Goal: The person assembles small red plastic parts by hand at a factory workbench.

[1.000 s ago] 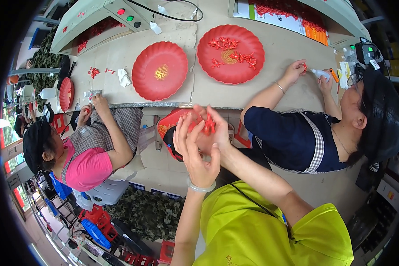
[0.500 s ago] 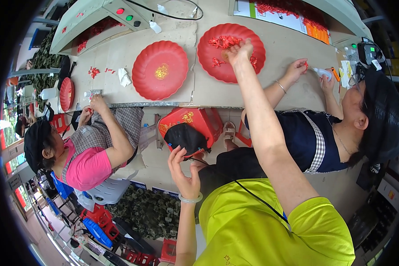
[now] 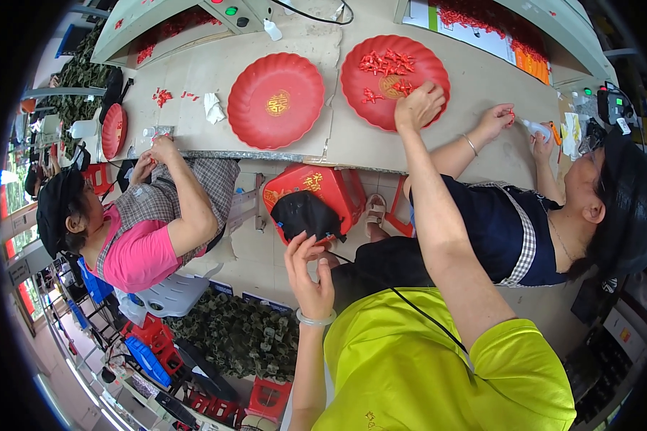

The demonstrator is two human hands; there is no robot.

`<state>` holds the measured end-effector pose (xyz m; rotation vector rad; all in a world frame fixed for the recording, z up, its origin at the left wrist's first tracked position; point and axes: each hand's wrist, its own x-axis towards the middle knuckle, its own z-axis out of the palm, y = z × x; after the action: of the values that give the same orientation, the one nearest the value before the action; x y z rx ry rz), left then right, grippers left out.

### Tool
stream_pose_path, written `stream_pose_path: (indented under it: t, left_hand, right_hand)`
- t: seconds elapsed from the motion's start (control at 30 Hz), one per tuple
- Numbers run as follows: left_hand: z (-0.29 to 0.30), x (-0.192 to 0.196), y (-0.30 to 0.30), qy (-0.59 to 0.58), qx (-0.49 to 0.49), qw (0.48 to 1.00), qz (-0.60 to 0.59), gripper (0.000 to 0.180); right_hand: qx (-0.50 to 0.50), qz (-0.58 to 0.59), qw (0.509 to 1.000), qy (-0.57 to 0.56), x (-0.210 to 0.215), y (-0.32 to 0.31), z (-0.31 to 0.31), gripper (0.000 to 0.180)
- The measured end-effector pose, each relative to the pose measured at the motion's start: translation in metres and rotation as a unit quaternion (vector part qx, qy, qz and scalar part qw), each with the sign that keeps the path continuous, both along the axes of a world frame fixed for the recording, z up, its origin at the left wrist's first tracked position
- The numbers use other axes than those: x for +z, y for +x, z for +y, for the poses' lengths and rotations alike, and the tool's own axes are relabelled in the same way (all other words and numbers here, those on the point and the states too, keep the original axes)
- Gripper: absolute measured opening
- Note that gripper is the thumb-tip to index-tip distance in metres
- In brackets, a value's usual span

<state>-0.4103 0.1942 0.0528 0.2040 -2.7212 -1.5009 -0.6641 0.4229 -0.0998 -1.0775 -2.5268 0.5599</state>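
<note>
My right hand (image 3: 420, 106) is over the near right part of a scalloped red plate (image 3: 352, 66). Its fingers are bent together and their tips are hidden from view. Small red pieces (image 3: 402, 87) lie right by the fingers. Toward the far side of that plate is a larger heap of red pieces (image 3: 387, 62), with a small cluster (image 3: 371, 95) left of my hand. My left hand (image 3: 309, 280) is raised in front of my body, fingers loosely apart, holding nothing. Beyond its fingertips a black cloth item (image 3: 305, 215) lies on a red stool (image 3: 349, 194).
A second red plate (image 3: 273, 79) stands to the left, beside a crumpled white tissue (image 3: 213, 108). Two co-workers sit at the table, a pink-sleeved person (image 3: 140, 251) left and a navy-clothed person (image 3: 510, 230) right. Pale machine housings (image 3: 194, 36) line the far side.
My right hand has moved from the plate's middle, by the heap, to its near right part. The far heap now shows more fully. My left hand stays raised; the whole view has shifted slightly.
</note>
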Motion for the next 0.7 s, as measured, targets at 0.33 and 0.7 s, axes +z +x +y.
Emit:
stream_pose_path:
  t: [0.33,0.7]
  left_hand:
    - [0.004,0.002,0.005,0.022,-0.030,0.999,-0.020,0.038]
    - [0.005,0.016,-0.037,0.170,0.007,0.985,0.002,0.035]
  right_hand:
    - [0.016,-0.098,0.994,-0.035,-0.002,-0.007,0.027,0.030]
    - [0.074,0.186,0.579,-0.790,0.128,0.094,-0.061,0.022]
